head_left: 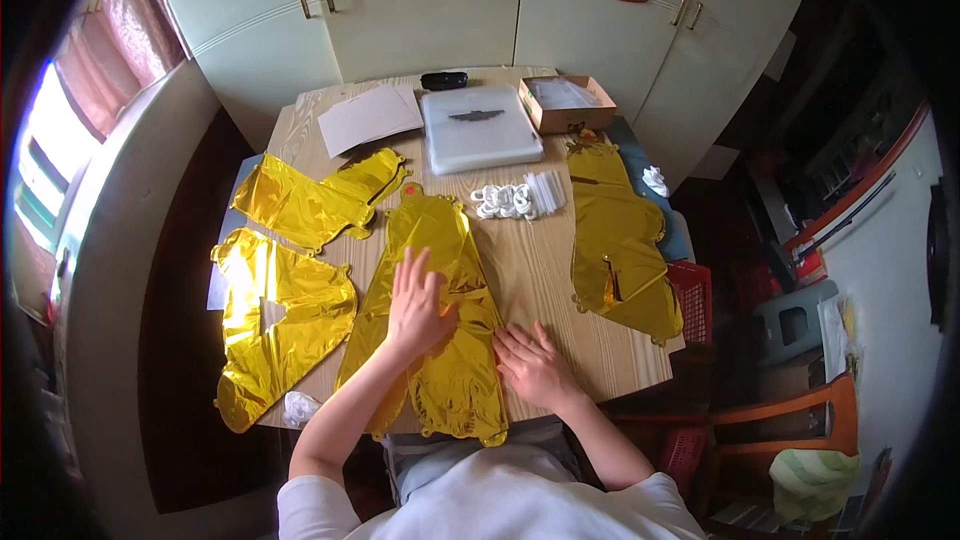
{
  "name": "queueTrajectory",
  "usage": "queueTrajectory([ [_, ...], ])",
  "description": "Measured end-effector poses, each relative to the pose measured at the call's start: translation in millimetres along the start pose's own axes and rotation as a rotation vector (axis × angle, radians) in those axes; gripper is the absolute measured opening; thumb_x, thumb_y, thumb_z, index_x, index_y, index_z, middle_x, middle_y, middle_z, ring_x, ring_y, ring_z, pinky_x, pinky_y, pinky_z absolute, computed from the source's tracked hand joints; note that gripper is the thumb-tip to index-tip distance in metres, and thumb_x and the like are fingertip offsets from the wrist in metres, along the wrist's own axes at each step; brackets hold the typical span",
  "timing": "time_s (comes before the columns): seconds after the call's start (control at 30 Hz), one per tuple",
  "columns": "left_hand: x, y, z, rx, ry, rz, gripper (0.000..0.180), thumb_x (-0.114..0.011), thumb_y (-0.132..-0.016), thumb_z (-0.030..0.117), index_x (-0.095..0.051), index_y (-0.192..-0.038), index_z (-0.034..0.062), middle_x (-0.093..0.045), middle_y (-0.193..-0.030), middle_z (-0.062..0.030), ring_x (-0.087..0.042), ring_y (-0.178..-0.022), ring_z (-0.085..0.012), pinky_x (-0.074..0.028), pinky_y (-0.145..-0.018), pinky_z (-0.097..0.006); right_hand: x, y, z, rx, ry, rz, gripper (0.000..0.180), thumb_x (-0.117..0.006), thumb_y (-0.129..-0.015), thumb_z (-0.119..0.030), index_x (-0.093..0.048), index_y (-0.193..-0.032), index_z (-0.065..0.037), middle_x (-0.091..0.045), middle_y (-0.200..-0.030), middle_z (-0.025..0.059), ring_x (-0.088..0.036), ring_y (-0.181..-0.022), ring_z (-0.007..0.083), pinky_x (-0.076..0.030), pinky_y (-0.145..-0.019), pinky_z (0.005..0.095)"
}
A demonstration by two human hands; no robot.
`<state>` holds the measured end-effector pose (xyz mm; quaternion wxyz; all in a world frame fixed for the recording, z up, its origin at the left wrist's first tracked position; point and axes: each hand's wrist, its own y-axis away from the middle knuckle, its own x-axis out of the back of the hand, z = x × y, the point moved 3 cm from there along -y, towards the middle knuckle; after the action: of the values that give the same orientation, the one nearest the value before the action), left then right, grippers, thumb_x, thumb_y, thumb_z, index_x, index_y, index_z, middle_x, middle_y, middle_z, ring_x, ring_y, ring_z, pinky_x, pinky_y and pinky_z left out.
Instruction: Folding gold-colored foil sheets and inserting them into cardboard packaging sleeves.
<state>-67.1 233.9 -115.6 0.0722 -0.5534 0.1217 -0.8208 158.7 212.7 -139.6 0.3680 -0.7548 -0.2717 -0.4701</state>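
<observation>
Both hands, left and right, press flat, holding nothing, on the middle foil; hard smoothing could crease it or push it off the worktop.

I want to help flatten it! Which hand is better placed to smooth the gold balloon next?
Probably the left hand: it lies flat on the gold balloon. The right hand rests at its edge, mostly on the table.
</observation>
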Motion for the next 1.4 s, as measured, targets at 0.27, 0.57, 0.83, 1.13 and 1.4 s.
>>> queueTrajectory([
  [0.27,-30.2,-5.8,39.2,-0.350,-0.155,-0.259,0.072,-0.049,-0.094,0.051,-0.039,-0.144,0.0015,-0.034,-0.152,-0.0183,-0.028,-0.144,-0.0336,-0.018,-0.117,-0.053,-2.4,1.6,1.1,-0.002,0.015,-0.011,0.043,-0.063,-0.089,-0.025,-0.061,-0.126,-0.004,-0.059,-0.133,0.0116,-0.049,-0.130,0.0267,-0.030,-0.111,0.0556],
  [0.57,-31.4,-13.8,22.5,-0.283,-0.151,-0.274,0.080,-0.050,-0.091,0.060,-0.034,-0.148,0.0071,-0.033,-0.154,-0.0151,-0.027,-0.143,-0.0378,-0.019,-0.114,-0.060,9.5,1.9,-12.4,0.041,-0.029,0.065,0.046,-0.061,-0.091,-0.031,-0.059,-0.128,-0.003,-0.058,-0.134,0.0113,-0.048,-0.131,0.0284,-0.031,-0.111,0.0543],
  [0.83,-38.5,-13.7,16.1,-0.271,-0.156,-0.285,0.084,-0.051,-0.088,0.065,-0.034,-0.149,0.0086,-0.031,-0.155,-0.0147,-0.023,-0.145,-0.0373,-0.017,-0.113,-0.063,-0.6,5.3,-41.5,0.056,-0.014,-0.008,0.048,-0.061,-0.091,-0.037,-0.061,-0.125,-0.004,-0.058,-0.133,0.0117,-0.048,-0.131,0.0285,-0.030,-0.111,0.0529],
  [1.13,-35.8,-24.6,11.0,-0.290,-0.195,-0.287,0.090,-0.050,-0.085,0.070,-0.034,-0.149,0.0086,-0.031,-0.155,-0.0140,-0.022,-0.145,-0.0372,-0.014,-0.113,-0.066,-4.8,6.0,-41.3,0.064,-0.015,-0.050,0.044,-0.061,-0.091,-0.034,-0.063,-0.123,-0.005,-0.059,-0.131,0.0094,-0.050,-0.129,0.0251,-0.029,-0.111,0.0547],
  [1.4,-26.2,-47.3,12.2,-0.274,-0.303,-0.328,0.098,-0.046,-0.082,0.077,-0.035,-0.148,0.0051,-0.032,-0.155,-0.0126,-0.019,-0.147,-0.0321,-0.012,-0.113,-0.066,-2.7,5.0,-41.4,0.063,-0.029,-0.056,0.041,-0.058,-0.093,-0.032,-0.063,-0.123,-0.005,-0.059,-0.132,0.0090,-0.048,-0.131,0.0231,-0.028,-0.112,0.0533],
])
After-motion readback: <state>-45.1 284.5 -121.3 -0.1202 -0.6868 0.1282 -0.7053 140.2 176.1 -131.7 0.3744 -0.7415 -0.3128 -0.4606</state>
